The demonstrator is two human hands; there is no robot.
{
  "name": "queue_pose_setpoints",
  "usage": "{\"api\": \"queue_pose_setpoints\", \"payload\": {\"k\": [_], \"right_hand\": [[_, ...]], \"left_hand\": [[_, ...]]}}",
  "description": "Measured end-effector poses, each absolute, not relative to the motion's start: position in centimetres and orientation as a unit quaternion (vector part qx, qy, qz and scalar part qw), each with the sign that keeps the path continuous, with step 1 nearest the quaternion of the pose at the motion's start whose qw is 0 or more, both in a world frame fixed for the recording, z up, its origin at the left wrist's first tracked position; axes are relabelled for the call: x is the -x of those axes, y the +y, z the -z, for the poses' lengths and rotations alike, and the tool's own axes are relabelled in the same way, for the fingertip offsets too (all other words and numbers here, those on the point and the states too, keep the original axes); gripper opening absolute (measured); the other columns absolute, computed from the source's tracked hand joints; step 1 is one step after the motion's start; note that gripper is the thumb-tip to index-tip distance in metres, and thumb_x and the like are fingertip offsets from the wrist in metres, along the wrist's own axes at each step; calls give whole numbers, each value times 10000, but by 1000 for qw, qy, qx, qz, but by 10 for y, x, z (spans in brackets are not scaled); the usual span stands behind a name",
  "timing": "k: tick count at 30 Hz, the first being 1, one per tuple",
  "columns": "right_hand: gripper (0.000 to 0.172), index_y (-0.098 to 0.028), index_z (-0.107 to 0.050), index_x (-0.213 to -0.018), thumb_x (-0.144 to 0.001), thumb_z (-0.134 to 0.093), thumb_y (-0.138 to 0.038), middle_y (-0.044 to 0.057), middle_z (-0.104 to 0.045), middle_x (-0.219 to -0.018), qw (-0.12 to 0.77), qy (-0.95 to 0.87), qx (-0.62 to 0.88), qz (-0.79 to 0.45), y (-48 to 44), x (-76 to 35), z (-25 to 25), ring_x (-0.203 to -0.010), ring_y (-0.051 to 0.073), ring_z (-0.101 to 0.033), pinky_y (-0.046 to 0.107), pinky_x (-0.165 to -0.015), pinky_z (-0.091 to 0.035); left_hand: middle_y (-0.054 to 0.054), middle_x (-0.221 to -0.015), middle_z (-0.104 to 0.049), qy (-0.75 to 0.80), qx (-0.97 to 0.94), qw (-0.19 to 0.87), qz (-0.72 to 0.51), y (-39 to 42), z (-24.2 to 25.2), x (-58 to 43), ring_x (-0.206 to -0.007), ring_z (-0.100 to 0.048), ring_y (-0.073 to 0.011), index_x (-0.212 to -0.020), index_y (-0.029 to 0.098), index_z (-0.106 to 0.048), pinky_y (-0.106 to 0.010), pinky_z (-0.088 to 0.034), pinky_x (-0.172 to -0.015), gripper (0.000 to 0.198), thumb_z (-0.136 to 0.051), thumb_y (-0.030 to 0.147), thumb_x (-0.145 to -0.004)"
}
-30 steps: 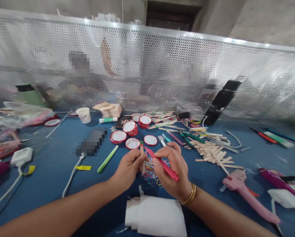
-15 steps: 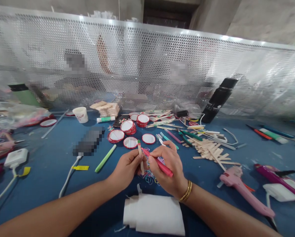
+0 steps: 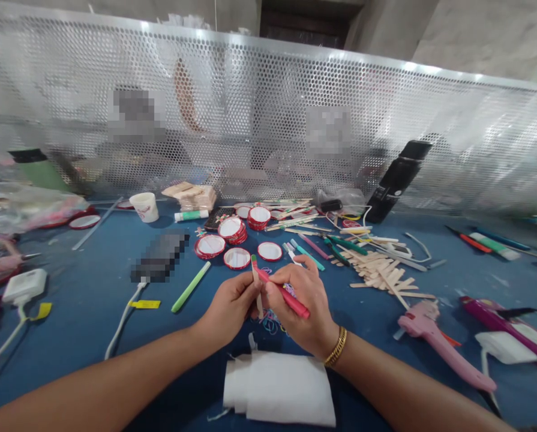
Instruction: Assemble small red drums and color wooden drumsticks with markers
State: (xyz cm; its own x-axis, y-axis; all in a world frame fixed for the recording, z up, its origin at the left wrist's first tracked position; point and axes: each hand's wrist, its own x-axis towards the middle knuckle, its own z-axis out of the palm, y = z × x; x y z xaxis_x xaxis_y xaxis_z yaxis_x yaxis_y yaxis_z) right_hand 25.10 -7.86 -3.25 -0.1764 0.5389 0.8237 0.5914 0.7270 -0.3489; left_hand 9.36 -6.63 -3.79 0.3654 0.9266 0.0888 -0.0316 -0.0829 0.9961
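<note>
My left hand [image 3: 234,300] pinches a wooden craft stick [image 3: 256,277] upright; its top end is coloured green with red below. In my right hand [image 3: 302,300] is a red felt-tip pen [image 3: 295,302], its tip against the stick just under the green band. Thin coloured loops [image 3: 272,322] lie on the table beneath both hands. Closer to me rests a folded white cloth [image 3: 290,387]. A light green marker [image 3: 191,287] lies left of my left hand, and round red-rimmed lids [image 3: 237,258] sit just beyond the hands.
A pile of plain craft sticks [image 3: 385,273] and a pink glue gun [image 3: 443,345] lie to the right. A phone [image 3: 162,255] with a white cable and a paper cup [image 3: 144,207] are left. Behind stands a perforated metal screen [image 3: 277,78], with a black bottle [image 3: 396,183] before it.
The pen's tip has shifted slightly on the stick, and the right hand has moved a little left. More red shows below the green band. Both grips stay the same.
</note>
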Motion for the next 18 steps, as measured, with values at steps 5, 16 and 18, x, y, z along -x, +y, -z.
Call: {"api": "queue_pose_setpoints", "payload": {"k": [5,16,18], "right_hand": [[76,-242,-551,-835,-892,-554,-192,-41,-668,-724,519,-770,371,29,-78,-251,34,-657,146,-629,451,-991,-380],[68,-238,-553,-839,-884,-565,-188,-44,-657,-720,520,-768,374,17,-78,-251,35,-666,149,-630,455,-1002,-371],[68,-236,-554,-838,-881,-568,-184,-46,-652,-719,519,-768,374,17,-78,-250,35,-668,146,-630,449,-1006,-367]], "left_hand": [[24,-557,-543,373,-602,565,-422,-67,39,-94,-470,-450,-95,-712,176,-562,-214,-291,-432,442,-595,599,-835],[20,-586,-533,385,-623,543,-411,-64,45,-90,-496,-464,-100,-750,176,-560,-214,-277,-440,422,-538,573,-889],[18,-587,-534,384,-623,543,-412,-64,45,-90,-495,-461,-100,-742,176,-555,-214,-279,-441,421,-540,570,-888]]}}
